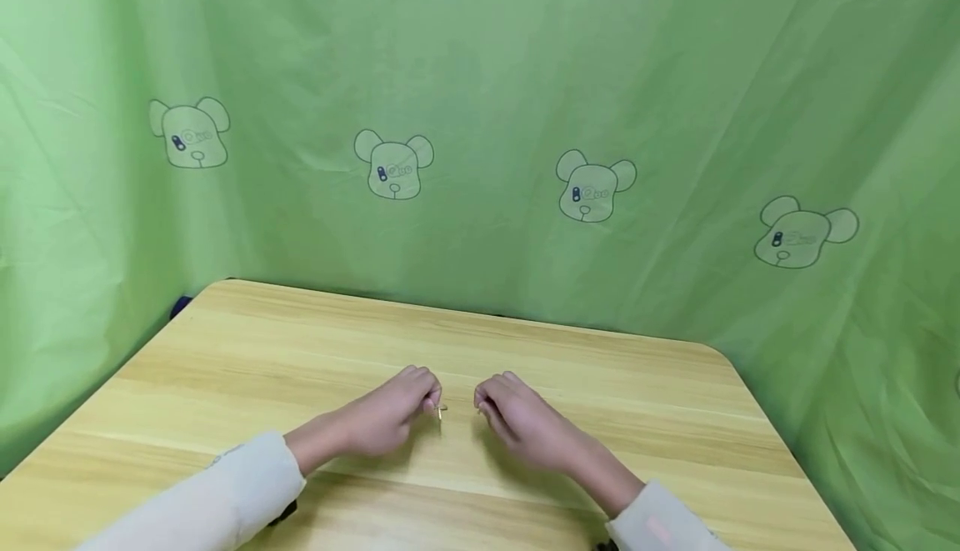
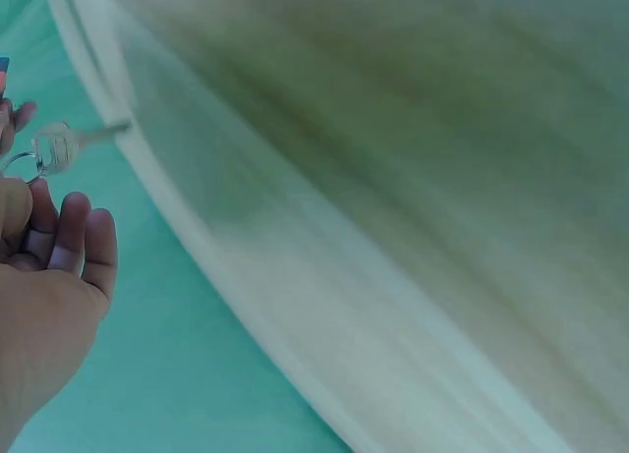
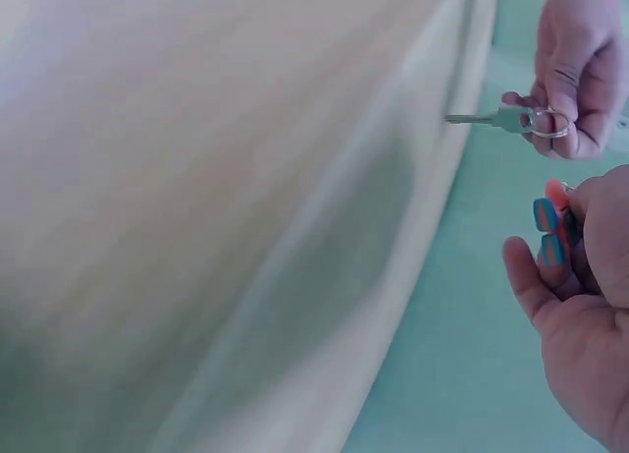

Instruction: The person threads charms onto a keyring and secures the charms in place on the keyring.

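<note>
My left hand [image 1: 390, 414] pinches a split key ring [image 3: 552, 127] between thumb and fingers. From the ring a key [image 3: 506, 119] sticks out sideways, its blade pointing away from the hand; in the head view the key [image 1: 441, 413] hangs small at the fingertips. A short gap separates it from my right hand [image 1: 525, 424], whose curled fingers hold a small orange-and-blue charm [image 3: 550, 239], partly hidden by the fingers. Both hands are above the wooden table, knuckles up. The left wrist view shows the key [image 2: 61, 148] close to the other hand's fingertips.
The light wooden table [image 1: 300, 343] has rounded far corners and extends around both hands. Behind it hangs a green curtain [image 1: 480, 59] with printed bear heads, reaching round to both sides. A small dark object [image 1: 180, 307] shows beyond the table's far left edge.
</note>
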